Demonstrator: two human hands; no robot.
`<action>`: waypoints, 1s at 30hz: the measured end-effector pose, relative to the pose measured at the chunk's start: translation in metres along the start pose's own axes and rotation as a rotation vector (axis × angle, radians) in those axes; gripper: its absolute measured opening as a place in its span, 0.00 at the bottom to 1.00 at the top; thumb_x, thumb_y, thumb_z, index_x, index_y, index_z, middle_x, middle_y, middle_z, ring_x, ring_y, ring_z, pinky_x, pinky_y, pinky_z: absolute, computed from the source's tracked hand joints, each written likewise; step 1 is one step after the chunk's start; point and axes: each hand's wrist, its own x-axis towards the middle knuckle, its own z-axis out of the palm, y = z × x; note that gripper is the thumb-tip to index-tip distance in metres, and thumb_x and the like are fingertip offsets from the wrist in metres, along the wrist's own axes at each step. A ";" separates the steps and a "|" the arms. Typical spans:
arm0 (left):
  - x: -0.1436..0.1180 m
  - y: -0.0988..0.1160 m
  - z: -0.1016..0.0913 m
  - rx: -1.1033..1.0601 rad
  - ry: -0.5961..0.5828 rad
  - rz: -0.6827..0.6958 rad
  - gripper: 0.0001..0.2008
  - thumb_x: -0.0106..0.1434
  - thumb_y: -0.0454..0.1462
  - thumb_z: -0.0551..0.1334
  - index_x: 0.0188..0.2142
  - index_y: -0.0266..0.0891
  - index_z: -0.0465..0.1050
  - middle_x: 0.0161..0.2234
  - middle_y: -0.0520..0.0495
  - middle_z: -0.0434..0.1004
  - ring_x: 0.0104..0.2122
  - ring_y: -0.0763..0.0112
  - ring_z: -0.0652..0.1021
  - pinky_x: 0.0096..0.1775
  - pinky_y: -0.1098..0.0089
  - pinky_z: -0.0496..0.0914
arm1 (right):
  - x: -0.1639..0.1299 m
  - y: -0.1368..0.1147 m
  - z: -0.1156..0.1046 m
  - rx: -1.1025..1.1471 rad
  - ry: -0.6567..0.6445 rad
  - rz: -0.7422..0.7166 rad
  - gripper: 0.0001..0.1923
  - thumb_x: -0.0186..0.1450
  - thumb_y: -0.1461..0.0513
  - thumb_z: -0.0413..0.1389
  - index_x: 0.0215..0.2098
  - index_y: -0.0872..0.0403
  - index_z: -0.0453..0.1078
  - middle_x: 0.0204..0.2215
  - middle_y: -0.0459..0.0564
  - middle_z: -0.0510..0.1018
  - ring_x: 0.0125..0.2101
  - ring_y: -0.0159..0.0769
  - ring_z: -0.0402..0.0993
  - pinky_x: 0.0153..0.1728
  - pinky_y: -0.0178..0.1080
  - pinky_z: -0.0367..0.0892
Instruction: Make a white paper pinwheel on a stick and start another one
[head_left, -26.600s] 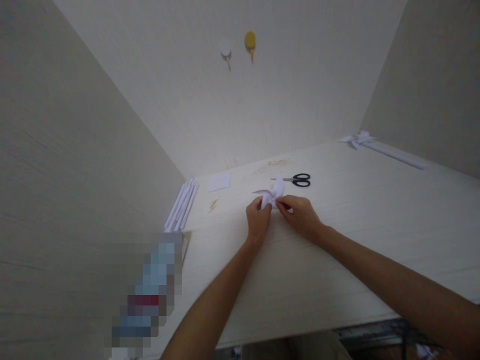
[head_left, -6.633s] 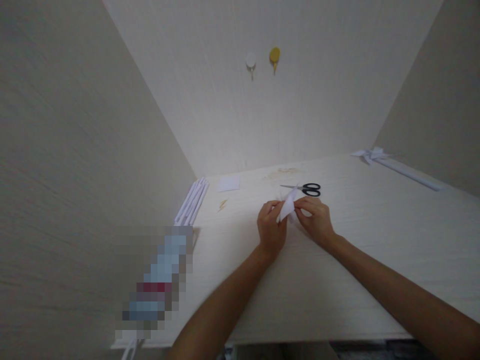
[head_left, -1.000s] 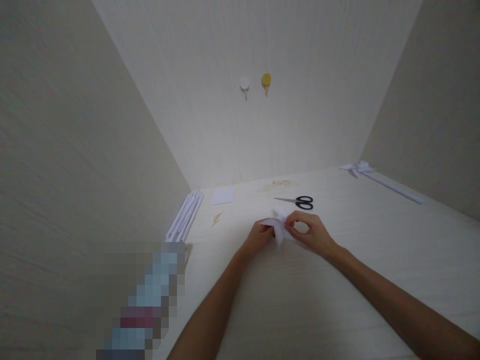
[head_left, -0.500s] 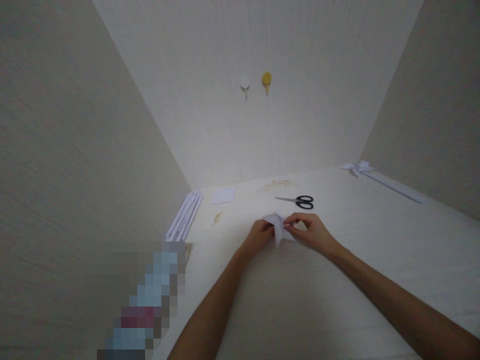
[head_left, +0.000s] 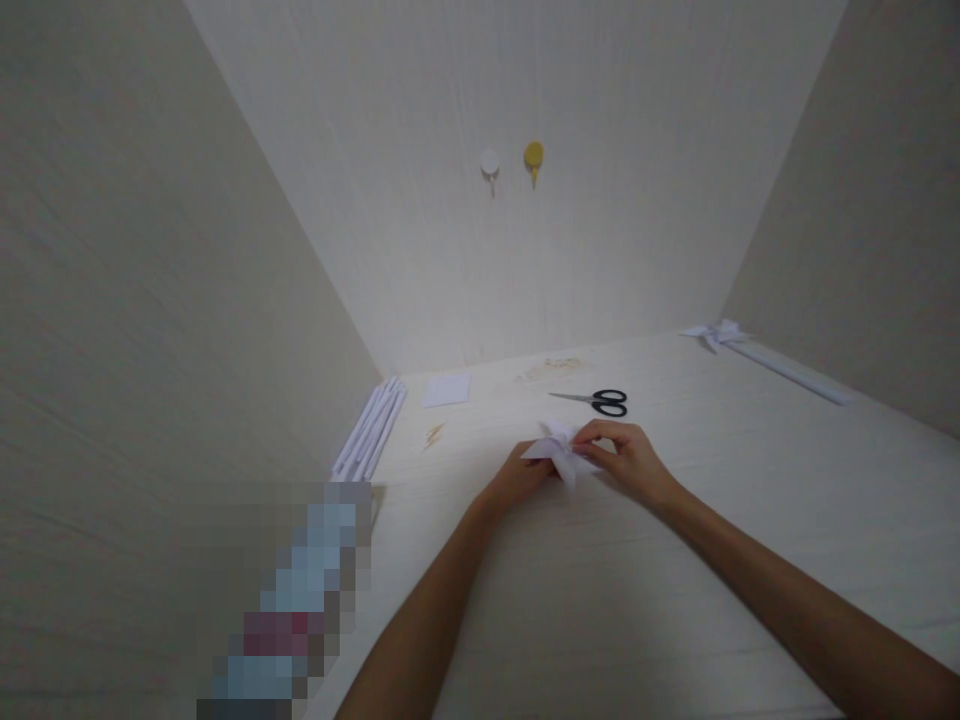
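Folded paper: a small white folded paper piece (head_left: 556, 452) with pointed flaps, low over the table (head_left: 600, 560), held between both hands near the middle of the view.
Left hand: the left hand (head_left: 517, 475) comes in from 7 o'clock, forearm stretched long over the table, knuckles up, fingertips on the paper's left flap; its grip is closed on the paper.
Right hand: the right hand (head_left: 626, 460) enters from 4 o'clock, wrist low, fingers curled, thumb and forefinger pinched together on the paper's right side.
Scissors: black-handled scissors (head_left: 596, 401) lie at 1 o'clock from the paper, near it but apart, blades pointing left.
Paper square: a flat white paper square (head_left: 447, 389) lies at 10 o'clock, well apart.
Scraps: a small tan scrap (head_left: 434, 432) lies at 9 o'clock from the paper.
Paper strips: a bundle of white paper strips (head_left: 369, 430) lies along the left wall.
Far corner: a finished white paper bow on a long strip (head_left: 724, 334) rests at 2 o'clock by the right wall.
Walls: walls close the table on the left, far and right sides; two round hooks, white (head_left: 489, 163) and yellow (head_left: 533, 156), sit on the far wall.
Open room: bare table spreads right of the hands and toward the near edge.
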 end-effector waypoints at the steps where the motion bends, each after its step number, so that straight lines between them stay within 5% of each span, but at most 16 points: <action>1: 0.000 0.001 0.000 0.002 -0.005 0.009 0.06 0.51 0.33 0.55 0.22 0.35 0.69 0.22 0.51 0.70 0.25 0.73 0.69 0.31 0.73 0.63 | 0.000 0.000 0.000 -0.005 -0.010 -0.009 0.05 0.55 0.62 0.54 0.24 0.54 0.70 0.23 0.48 0.75 0.27 0.34 0.70 0.30 0.36 0.64; 13: 0.000 0.003 -0.001 0.005 -0.040 0.050 0.06 0.52 0.35 0.55 0.22 0.35 0.68 0.23 0.51 0.69 0.25 0.73 0.68 0.30 0.73 0.62 | -0.001 0.005 0.001 -0.010 -0.034 -0.133 0.05 0.57 0.63 0.54 0.24 0.54 0.70 0.24 0.48 0.73 0.27 0.33 0.68 0.30 0.36 0.63; 30: 0.002 -0.005 0.000 0.009 -0.030 0.070 0.06 0.50 0.31 0.54 0.21 0.36 0.68 0.22 0.51 0.69 0.24 0.74 0.67 0.30 0.73 0.62 | -0.002 0.007 0.006 0.005 -0.051 -0.124 0.07 0.57 0.62 0.53 0.24 0.53 0.71 0.24 0.48 0.71 0.26 0.33 0.68 0.28 0.36 0.63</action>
